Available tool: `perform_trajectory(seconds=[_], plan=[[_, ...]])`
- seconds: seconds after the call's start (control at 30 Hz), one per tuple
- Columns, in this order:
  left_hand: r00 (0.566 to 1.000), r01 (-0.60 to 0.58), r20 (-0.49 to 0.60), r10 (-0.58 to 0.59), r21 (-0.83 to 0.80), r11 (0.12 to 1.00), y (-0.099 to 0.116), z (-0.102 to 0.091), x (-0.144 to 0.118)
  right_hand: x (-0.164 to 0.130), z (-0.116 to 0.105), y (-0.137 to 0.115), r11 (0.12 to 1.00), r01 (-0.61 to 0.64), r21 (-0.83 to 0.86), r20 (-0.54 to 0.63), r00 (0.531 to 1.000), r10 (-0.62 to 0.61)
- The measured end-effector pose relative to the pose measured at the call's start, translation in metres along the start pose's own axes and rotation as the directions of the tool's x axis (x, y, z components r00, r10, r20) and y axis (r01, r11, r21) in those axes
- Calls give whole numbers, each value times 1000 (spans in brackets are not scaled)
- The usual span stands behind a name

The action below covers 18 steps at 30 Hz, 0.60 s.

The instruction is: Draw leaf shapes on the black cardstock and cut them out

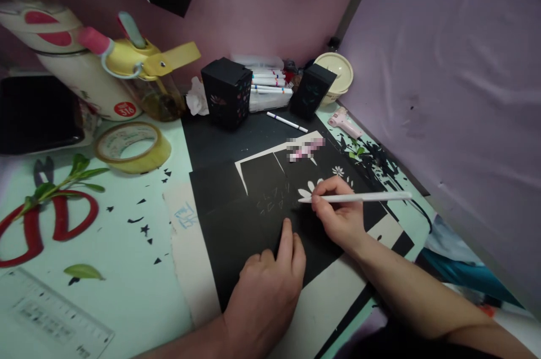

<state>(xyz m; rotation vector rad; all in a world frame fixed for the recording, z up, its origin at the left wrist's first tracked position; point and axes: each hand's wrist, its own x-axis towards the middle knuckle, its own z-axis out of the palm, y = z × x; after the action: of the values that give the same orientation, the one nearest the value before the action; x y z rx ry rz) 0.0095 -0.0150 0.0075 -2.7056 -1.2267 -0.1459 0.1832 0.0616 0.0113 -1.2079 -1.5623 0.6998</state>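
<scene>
The right hand point(338, 215) gripped a long white marker pen point(355, 197), its tip on the flat black paper sheet point(253, 218), which the left hand point(268, 286) pressed down with loosely curled fingers.

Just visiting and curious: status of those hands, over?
Right hand grips long white marker pen, tip on black paper sheet. Left hand pins sheet. Nothing obstructing.

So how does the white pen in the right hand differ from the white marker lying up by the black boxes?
The white pen is held in the right hand, its tip near the white flower drawn on the black paper; the white marker lies untouched on the paper. The pen looks longer and plain white; the marker looks shorter, with dark bands at its ends. The pen lies almost level across the picture; the marker slants. Both are slim and white.
</scene>
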Motion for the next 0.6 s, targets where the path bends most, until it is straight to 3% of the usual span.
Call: perform_trajectory(seconds=[0.13,0.33,0.6], plan=[[1000,-3,24,3,-7,1000,0,1,2,-1,1,4,998,6,61,40,999,-8],[1000,-3,26,3,-18,1000,0,0,3,-3,6,6,1000,-24,-17,194,981,27],[1000,4,22,-4,-6,1000,0,-2,3,-4,7,9,998,14,-54,214,977,-2]])
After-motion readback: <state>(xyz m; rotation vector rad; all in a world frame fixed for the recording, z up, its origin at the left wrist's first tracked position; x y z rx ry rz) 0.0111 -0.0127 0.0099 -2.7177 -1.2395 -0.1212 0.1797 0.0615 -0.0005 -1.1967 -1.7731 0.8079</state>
